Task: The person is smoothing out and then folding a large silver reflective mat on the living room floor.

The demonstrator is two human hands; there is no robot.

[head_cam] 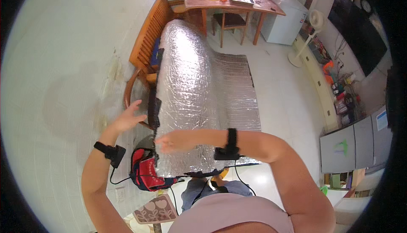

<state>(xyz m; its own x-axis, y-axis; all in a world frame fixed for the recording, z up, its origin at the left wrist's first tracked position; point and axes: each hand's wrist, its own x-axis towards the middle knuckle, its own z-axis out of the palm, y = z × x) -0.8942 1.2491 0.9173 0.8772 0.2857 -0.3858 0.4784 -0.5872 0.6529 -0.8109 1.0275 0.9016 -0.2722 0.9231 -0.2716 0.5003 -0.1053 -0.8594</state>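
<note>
A large silver foil insulation sheet (pixel 190 99) with dark edging lies draped before me over furniture and down towards the floor. My left hand (pixel 128 118) is raised beside the sheet's left edge, fingers apart, holding nothing. My right hand (pixel 173 141) reaches across the near part of the sheet to its left edge; the fingers are blurred, and whether they grip the foil cannot be told. Black straps with small black boxes and cables circle both wrists. Below my hands, a red and dark blue backpack (pixel 148 172) rests near the wall.
A slatted wooden bench (pixel 149 36) and a curved wooden armrest (pixel 127 90) stand along the left wall. Behind are a wooden table (pixel 203 1), a chair (pixel 230 20) and a white floor fan (pixel 300 55). Grey cabinets (pixel 338 153) stand at right; a patterned stool or cushion (pixel 155 210) is at lower left.
</note>
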